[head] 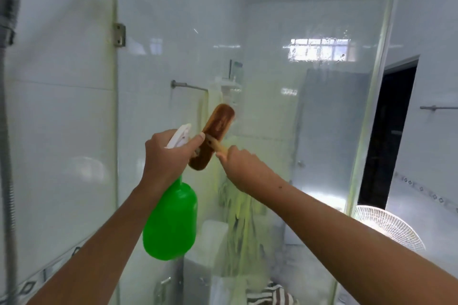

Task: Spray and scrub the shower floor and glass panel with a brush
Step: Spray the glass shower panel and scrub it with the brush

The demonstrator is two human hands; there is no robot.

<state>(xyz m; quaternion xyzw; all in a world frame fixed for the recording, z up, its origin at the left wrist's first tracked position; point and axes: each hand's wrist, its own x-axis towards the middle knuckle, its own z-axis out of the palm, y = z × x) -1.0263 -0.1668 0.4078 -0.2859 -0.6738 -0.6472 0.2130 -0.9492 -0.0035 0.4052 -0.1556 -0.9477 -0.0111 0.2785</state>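
Right hand (238,166) grips the pale handle of the brush (213,136), whose brown wooden back faces the camera with the bristle side turned to the glass panel (309,111), at or very near its surface; whether the bristles truly press on it I cannot tell; left hand (168,156) is curled round the neck of the green spray bottle (171,220), thumb beside the white trigger head (179,135), the bottle hanging just left of the brush and partly in front of its lower end; the brush looks stiff and light, its wet wood probably slippery, so the handle is the sound place to hold it, close to the head for firm pressure; the bottle is likely thin plastic, heavier if full, best carried by the neck as now; yellowish streaks run down the glass below the brush; beyond the panel hang a towel rail (188,85) and a cloth; a white fan (389,228) stands at lower right, a dark doorway (386,131) behind it
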